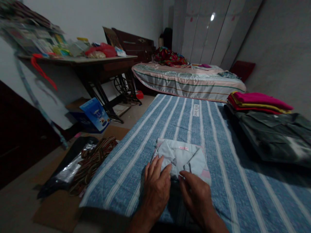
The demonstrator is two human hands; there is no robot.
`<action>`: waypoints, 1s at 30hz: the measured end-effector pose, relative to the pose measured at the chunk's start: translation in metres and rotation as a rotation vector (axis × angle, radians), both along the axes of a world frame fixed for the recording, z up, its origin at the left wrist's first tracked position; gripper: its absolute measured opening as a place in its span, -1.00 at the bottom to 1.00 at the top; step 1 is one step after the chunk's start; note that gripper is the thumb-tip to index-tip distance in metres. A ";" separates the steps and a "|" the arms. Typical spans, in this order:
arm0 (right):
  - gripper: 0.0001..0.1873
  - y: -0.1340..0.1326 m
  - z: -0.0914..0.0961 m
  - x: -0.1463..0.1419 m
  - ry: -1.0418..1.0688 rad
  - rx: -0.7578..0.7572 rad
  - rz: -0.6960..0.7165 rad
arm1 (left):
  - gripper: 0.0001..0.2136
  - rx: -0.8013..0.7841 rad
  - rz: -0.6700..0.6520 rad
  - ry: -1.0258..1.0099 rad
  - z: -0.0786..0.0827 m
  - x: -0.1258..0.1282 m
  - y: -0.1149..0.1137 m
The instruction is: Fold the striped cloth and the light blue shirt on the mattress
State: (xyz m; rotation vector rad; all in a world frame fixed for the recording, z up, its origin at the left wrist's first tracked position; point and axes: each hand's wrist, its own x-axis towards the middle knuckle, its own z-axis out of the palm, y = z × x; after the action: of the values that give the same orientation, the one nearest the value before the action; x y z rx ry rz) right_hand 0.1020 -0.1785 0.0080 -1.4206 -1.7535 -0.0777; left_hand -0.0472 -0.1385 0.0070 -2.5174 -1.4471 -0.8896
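Note:
A pale grey folded shirt (191, 158), collar at the far end, lies on a blue-and-white striped cloth (145, 142). Pink patches show at its sides, and a small label with red lettering sits inside the collar. My left hand (156, 181) rests on the shirt's near left part, fingers stretched out and a little apart. At the shirt's near edge, right of the middle, my right hand (196, 191) has thumb and forefinger drawn together on the fabric. Its other fingers are curled and partly hidden. Both hands cover the near part of the shirt.
Folded dark clothes (274, 132) and a pink, yellow and red fabric stack (262, 102) lie at right. Beyond stands a bed (189, 81). A sewing-machine table (102, 61) stands left, with a blue box (94, 115) and striped fabric (93, 161) on the floor.

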 end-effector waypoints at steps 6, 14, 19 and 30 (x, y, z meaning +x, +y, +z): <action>-0.66 0.010 0.007 -0.016 -0.119 -0.284 -0.049 | -0.68 -0.005 0.002 -0.022 -0.004 -0.002 0.000; -0.65 0.007 0.002 -0.017 -0.100 -0.312 -0.019 | -0.68 0.018 -0.018 -0.019 -0.007 -0.003 0.001; -0.63 0.007 0.003 -0.018 -0.029 -0.314 0.009 | -0.67 0.016 -0.019 -0.024 -0.007 -0.003 0.000; -0.64 0.008 0.002 -0.020 0.014 -0.331 0.022 | -0.65 0.007 -0.034 -0.015 -0.008 -0.004 0.001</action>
State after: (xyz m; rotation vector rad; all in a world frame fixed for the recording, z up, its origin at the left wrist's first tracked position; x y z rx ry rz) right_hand 0.0817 -0.1707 0.0097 -1.6291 -1.8292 0.2441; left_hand -0.0508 -0.1377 -0.0010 -2.5427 -1.4072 -0.9198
